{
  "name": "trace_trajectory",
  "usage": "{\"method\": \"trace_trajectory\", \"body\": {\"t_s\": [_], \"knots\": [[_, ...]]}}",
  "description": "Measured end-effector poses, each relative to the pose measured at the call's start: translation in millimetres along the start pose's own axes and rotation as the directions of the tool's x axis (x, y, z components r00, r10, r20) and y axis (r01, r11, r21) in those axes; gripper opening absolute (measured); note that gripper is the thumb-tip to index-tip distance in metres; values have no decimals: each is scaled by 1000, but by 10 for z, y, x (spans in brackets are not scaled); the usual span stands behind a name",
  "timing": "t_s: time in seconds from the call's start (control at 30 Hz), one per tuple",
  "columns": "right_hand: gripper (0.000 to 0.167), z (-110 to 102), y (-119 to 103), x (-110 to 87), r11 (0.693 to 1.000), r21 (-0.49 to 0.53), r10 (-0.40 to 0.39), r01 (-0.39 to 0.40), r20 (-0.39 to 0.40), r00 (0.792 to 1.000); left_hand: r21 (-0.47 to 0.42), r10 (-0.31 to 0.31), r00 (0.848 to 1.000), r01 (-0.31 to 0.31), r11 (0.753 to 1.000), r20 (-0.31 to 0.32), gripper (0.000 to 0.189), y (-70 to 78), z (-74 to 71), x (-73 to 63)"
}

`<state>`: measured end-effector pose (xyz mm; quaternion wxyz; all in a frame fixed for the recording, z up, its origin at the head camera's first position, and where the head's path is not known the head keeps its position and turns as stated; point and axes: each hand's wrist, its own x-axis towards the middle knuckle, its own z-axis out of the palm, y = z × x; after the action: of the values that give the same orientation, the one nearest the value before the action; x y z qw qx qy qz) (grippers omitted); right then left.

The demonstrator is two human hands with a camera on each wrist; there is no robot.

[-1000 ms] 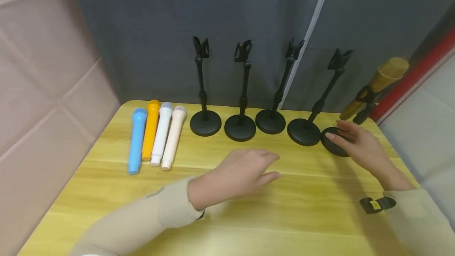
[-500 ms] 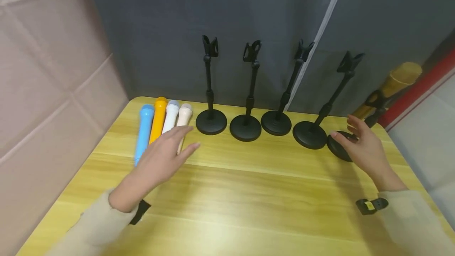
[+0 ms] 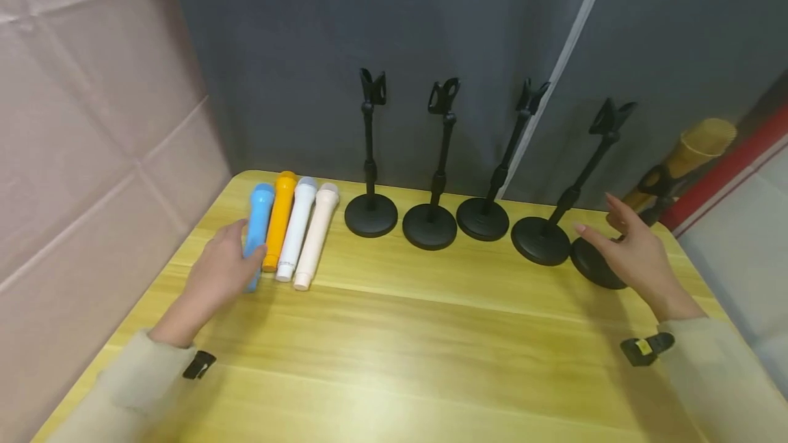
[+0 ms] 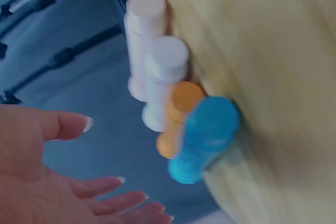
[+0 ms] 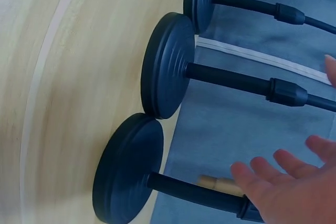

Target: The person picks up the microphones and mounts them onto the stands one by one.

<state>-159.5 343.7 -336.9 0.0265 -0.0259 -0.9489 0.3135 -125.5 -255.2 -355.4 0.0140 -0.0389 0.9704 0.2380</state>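
Four toy microphones lie side by side at the table's far left: blue (image 3: 259, 214), orange (image 3: 280, 217), white (image 3: 298, 221) and cream (image 3: 317, 231). My left hand (image 3: 241, 246) reaches over the near end of the blue microphone (image 4: 206, 136); in the left wrist view its fingers (image 4: 68, 125) are spread and apart from it. My right hand (image 3: 612, 238) hovers open above the round base (image 3: 591, 266) of the rightmost stand, which carries a gold microphone (image 3: 698, 145). The right wrist view shows that base (image 5: 128, 169) below my straight fingers (image 5: 283, 182).
Four empty black stands (image 3: 371, 214) (image 3: 429, 225) (image 3: 482, 219) (image 3: 540, 240) stand in a row along the back of the yellow wooden table (image 3: 431, 347). A grey curtain (image 3: 431, 19) hangs behind them, and a padded pink wall (image 3: 92, 122) closes the left side.
My left hand has swept left across the table from the middle to the blue microphone. The right hand has lifted slightly off the rightmost base. The view has shifted left.
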Motion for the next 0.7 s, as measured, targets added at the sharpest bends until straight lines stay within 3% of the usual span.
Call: {"method": "trace_trajectory", "body": {"t_s": [0.3,0.5,0.7], "knots": [[92,63,-11,118,995,101,22,-20,-13,1000,1,-107,994,107,994,23,90,-306,6,311],[95,93,-48,200,985,165,62,-56,-32,998,44,-143,987,140,989,69,95,-339,37,457],[88,164,-65,272,973,232,30,-13,-69,997,53,-165,979,160,986,122,97,-345,49,560]]}}
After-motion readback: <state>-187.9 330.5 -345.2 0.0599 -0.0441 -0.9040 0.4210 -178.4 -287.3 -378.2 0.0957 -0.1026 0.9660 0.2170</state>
